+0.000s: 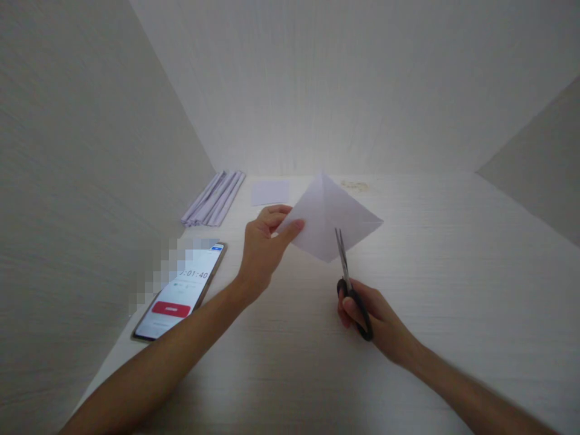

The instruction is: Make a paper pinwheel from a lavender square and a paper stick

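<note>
A square sheet of white paper [333,205] with crease lines is held up with one corner pointing away from me. My left hand [267,238] pinches its left corner, thumb on top and fingers underneath. In my right hand [371,311] is a pair of scissors [344,266] with black handles, my fingers through the loops. The blades point away from me and are slightly parted. Their tips overlap the lower right part of the paper in view; whether they touch it I cannot tell.
Several rolled or folded paper strips [215,199] lie at the back left. Beside them is a small paper rectangle [270,193]. A phone [181,296] showing a timer lies left of my left forearm. Pale walls [339,84] enclose the white tabletop [453,272] at the back and sides.
</note>
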The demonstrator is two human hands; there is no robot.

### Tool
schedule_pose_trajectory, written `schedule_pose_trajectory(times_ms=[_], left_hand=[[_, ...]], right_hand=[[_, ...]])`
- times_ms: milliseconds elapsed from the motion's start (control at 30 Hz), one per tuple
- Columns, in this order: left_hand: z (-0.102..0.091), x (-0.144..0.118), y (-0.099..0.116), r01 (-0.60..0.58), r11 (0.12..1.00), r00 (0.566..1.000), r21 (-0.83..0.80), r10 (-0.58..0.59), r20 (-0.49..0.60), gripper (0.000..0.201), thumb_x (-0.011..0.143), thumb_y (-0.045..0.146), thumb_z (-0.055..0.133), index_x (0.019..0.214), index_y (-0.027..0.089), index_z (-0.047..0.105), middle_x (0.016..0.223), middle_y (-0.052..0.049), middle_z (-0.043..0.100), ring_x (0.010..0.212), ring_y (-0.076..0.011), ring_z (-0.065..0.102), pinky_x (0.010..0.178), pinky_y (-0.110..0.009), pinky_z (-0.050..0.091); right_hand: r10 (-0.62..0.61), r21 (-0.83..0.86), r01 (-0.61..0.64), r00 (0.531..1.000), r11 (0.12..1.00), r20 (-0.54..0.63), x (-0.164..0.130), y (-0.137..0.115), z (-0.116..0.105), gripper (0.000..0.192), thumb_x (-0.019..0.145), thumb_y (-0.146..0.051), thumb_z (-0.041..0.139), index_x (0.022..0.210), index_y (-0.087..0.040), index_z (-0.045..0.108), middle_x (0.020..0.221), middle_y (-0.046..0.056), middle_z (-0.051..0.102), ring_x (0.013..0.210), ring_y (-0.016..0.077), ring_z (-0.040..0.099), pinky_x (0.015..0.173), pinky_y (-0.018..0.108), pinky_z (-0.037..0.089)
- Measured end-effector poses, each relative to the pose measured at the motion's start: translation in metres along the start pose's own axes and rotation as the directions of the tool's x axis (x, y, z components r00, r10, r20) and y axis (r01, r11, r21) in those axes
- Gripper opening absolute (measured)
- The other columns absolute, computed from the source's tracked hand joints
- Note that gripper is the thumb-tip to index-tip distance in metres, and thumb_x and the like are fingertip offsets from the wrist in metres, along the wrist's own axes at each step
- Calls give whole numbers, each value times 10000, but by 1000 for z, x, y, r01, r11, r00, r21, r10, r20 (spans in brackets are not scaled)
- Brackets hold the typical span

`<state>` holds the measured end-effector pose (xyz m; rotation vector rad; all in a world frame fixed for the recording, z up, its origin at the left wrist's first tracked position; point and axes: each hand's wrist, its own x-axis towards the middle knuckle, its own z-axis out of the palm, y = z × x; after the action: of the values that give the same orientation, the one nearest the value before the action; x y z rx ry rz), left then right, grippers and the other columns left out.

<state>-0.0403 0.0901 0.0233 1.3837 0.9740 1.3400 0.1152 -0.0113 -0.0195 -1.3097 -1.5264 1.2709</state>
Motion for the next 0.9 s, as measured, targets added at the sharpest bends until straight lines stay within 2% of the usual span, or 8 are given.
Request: schedule_pose_trajectory(times_ms=[67,167,333,433,500,633,800,900], left_hand=[[1,-1,2,61,998,997,-7,-61,54,173,633,291,635,700,132,622,817,-22,604,730,-111,548,646,-222,442],[2,-4,6,145,987,984,73,-152,90,200,651,318,617,637,122,576,574,17,560,520,-73,502,478,-179,401],[3,-7,12,81,983,989,168,-100,112,204,685,295,578,590,135,493,448,55,471,383,-46,432,339,-140,329],[5,-8,9,89,984,989,156,-106,105,200,694,299,563,602,138,485,452,56,473,368,-47,434,324,-141,348],[7,-11,4,122,983,984,136,-138,111,203,690,305,568,608,137,487,461,53,481,375,-48,445,329,-142,359],[12,-19,-6,228,971,954,67,-236,183,207,667,306,594,630,133,486,492,45,512,410,-50,476,354,-138,380],[20,-32,-20,377,915,920,-140,-353,167,458,522,278,713,849,177,409,609,53,572,428,-66,506,365,-163,407],[26,-41,-27,437,864,893,-249,-384,236,468,495,267,725,854,154,445,677,21,586,477,-69,524,378,-160,397]], right_hand=[[0,2,0,1000,1000,2,0,0,-1,464,741,-610,363,578,-177,394,522,-25,401,479,85,362,446,228,278],[0,-5,0,1000,1000,-1,0,-2,-1,456,745,-602,366,582,-177,397,523,-23,409,479,85,369,443,226,279],[17,49,-15,1000,999,-26,0,0,0,417,745,-566,406,599,-175,413,511,-27,417,454,77,364,414,217,273],[40,112,-24,989,993,-143,2,3,1,344,737,-501,471,648,-170,447,552,-18,476,423,63,359,388,210,271],[72,140,-32,955,990,-288,3,3,0,301,703,-458,538,664,-170,456,582,-13,511,401,55,353,369,208,269],[137,134,-78,840,988,-525,7,2,-3,298,603,-381,656,596,-173,443,472,-46,451,395,66,368,359,206,272],[120,202,14,760,979,-638,10,4,-5,275,566,-300,692,614,-173,452,478,-71,424,414,52,360,384,186,286],[90,170,36,732,985,-675,9,2,-5,264,570,-276,691,622,-171,454,485,-69,428,419,51,361,387,184,292]])
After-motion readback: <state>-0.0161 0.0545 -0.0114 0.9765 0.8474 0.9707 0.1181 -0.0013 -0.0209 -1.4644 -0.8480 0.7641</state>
